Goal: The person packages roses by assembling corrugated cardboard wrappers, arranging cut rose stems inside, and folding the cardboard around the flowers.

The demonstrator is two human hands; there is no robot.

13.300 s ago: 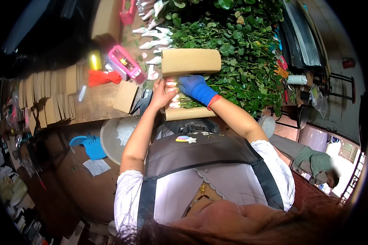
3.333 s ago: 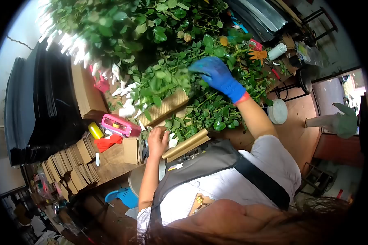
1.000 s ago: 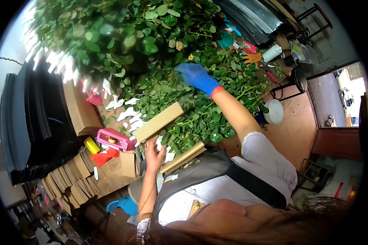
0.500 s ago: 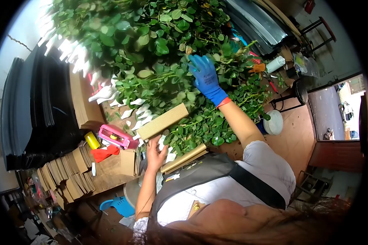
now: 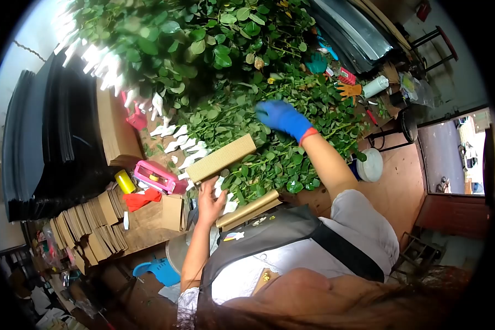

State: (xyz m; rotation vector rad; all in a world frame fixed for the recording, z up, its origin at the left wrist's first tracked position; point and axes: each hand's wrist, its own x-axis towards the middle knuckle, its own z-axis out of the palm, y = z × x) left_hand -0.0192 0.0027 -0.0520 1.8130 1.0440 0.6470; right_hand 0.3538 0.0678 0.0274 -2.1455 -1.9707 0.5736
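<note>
My left hand (image 5: 209, 204), bare, is at the lower end of a tan corrugated cardboard piece (image 5: 221, 158), its thumb and fingers apart beside white-wrapped flower heads (image 5: 229, 205). A blue glove with a red cuff covers my right hand (image 5: 283, 119), which is over the leafy stems (image 5: 302, 96) with its fingers loosely extended and no stem visible in them. Between my left hand and my apron lies a second corrugated piece (image 5: 248, 211). More white-wrapped heads (image 5: 176, 143) line the left edge of the stems.
A pink tape dispenser (image 5: 155, 177), yellow roll (image 5: 125, 181), red cloth (image 5: 142, 199) and cardboard stacks (image 5: 91, 228) are at the left. A large leafy pile (image 5: 198, 38) rises at the top. An orange glove (image 5: 349, 89) and white roll (image 5: 375, 86) lie at the right.
My right hand has dropped lower over the stems since half a second ago, its fingers now pointing more to the left. My left hand remains by the cardboard, which earlier moved as the view turned.
</note>
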